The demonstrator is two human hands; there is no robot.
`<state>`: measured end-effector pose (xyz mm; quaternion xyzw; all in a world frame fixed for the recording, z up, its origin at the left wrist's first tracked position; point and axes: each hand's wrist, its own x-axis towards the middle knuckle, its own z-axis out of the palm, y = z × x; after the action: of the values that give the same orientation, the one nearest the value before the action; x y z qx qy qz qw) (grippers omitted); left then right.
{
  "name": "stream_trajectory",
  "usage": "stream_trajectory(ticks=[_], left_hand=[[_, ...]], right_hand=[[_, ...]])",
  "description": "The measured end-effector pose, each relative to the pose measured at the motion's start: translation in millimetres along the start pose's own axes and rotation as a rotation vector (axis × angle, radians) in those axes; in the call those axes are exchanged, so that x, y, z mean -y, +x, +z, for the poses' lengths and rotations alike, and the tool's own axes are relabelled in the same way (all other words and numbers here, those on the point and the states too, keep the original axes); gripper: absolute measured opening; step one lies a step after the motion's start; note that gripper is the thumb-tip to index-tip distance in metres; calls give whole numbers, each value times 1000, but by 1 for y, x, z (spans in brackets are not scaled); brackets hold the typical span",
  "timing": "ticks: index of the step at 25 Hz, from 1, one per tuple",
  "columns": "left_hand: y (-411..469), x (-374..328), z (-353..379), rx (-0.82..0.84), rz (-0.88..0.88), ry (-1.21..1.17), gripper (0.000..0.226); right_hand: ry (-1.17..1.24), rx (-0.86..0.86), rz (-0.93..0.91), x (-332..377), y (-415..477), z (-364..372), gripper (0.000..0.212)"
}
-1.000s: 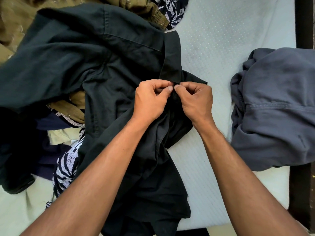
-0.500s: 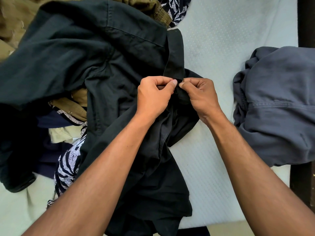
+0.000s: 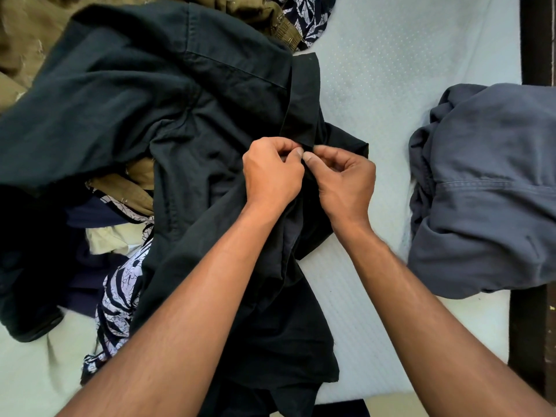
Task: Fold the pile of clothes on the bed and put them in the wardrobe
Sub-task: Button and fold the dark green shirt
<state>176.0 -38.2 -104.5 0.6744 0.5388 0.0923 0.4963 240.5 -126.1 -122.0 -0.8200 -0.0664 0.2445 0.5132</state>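
A black collared shirt [image 3: 168, 109] lies spread over the pile of clothes on the bed, its collar pointing to the right. My left hand [image 3: 270, 173] and my right hand [image 3: 346, 179] meet just below the collar tip, thumbs nearly touching. Both pinch the shirt's front edge there with curled fingers. What lies between the fingertips is hidden by the dark cloth. A grey-blue garment [image 3: 487, 188] lies crumpled at the right side of the bed.
Under the black shirt lie olive-brown clothes [image 3: 33, 34], a navy and white patterned garment [image 3: 120, 299] and a pale cream piece [image 3: 111, 239]. The pale blue dotted sheet [image 3: 391, 61] shows at the upper right. A dark bed frame [image 3: 535, 37] runs along the right edge.
Both hands stayed pinched on the shirt's front below the collar, with small finger movements. The view shifted slightly.
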Motion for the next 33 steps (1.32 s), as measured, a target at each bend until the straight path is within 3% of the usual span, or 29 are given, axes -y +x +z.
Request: stream_trajectory(ticks=[4,9,11,14,23,26,29,33], left_hand=[[3,6,-2,18,8,-29,10],[3,12,0,12,19,-9,13],[1,11,3,-8,14,9,14],[2,9,6,-7,15,40,14],[15,9,9,127,40,62,11],[18,12,8,153,54,39,15],[15,17,9,108,29,-69,14],[10,17,9,92,46,-64,19]], right_hand=[[-203,-14,-206,8,-2,4,7],[-503,78,-275,5,0,11,17],[-509,142,-234,3,8,10,16],[-262,230,-51,-1,16,3,9],[515,433,576,7,35,-12,17],[643,443,709,12,38,-20,18],[472,403,541,7,36,-18,14],[165,172,151,4,18,-7,6]])
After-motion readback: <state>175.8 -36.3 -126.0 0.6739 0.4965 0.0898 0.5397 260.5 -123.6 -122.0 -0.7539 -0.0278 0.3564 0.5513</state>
